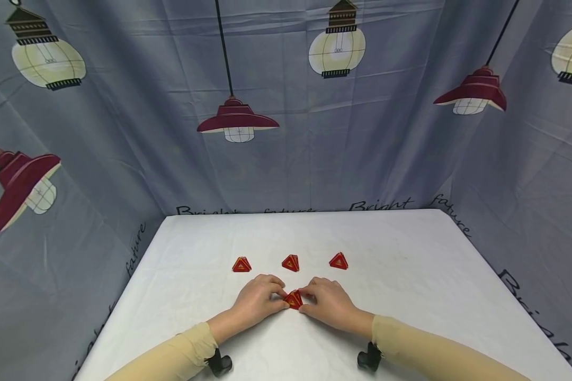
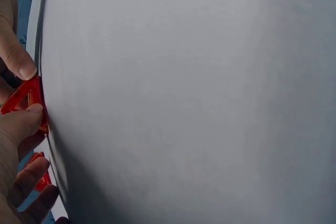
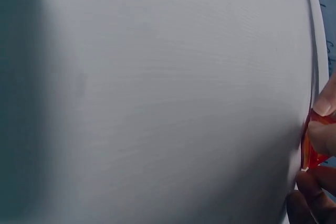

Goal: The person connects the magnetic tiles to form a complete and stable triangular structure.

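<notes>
Between my two hands a small red, shiny pyramid of triangular pieces (image 1: 293, 299) stands at the middle of the white table. My left hand (image 1: 262, 297) pinches its left side with thumb and fingers. From the right, my right hand (image 1: 329, 302) pinches the same red pyramid. In the left wrist view, a red triangular face (image 2: 35, 95) with a raised inner triangle shows under the fingertips. Only part of the red pyramid (image 3: 312, 153) appears at the right wrist view's edge; fingers cover the rest.
Beyond the hands, three similar red pyramids stand in a row: left (image 1: 241, 264), middle (image 1: 291, 263) and right (image 1: 338, 261). The white table (image 1: 400, 259) reaches back to a blue-grey curtain (image 1: 295, 174) printed with lamps and lettering.
</notes>
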The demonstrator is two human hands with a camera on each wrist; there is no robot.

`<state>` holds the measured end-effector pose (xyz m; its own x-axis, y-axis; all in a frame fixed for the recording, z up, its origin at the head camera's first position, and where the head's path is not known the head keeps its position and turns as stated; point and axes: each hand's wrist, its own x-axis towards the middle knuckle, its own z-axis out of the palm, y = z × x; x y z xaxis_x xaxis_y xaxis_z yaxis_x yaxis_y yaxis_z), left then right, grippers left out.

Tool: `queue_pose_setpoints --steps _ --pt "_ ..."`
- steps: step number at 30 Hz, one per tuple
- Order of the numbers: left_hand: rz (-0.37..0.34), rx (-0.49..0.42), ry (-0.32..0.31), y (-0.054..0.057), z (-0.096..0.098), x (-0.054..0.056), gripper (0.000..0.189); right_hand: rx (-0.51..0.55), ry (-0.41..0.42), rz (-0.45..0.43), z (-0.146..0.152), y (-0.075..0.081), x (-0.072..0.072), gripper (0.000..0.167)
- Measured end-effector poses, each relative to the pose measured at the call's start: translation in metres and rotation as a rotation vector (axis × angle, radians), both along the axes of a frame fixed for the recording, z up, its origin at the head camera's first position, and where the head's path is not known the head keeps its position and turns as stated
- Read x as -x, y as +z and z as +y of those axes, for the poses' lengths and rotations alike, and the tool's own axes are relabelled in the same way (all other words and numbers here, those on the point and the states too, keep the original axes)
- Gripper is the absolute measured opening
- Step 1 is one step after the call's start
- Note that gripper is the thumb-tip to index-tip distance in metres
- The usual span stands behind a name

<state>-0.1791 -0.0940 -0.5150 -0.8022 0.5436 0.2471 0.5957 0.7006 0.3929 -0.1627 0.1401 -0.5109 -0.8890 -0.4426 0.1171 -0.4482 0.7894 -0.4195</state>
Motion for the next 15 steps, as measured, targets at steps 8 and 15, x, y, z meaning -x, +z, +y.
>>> queue_pose_setpoints --steps 8,15 --pt "0.012 0.063 -0.046 -0.001 0.026 0.002 0.019 -0.037 -0.059 0.046 0.022 0.000 -0.009 0.039" --pt "0.094 0.116 -0.082 -0.002 0.054 0.004 0.020 -0.038 -0.137 0.086 0.047 -0.003 -0.015 0.034"
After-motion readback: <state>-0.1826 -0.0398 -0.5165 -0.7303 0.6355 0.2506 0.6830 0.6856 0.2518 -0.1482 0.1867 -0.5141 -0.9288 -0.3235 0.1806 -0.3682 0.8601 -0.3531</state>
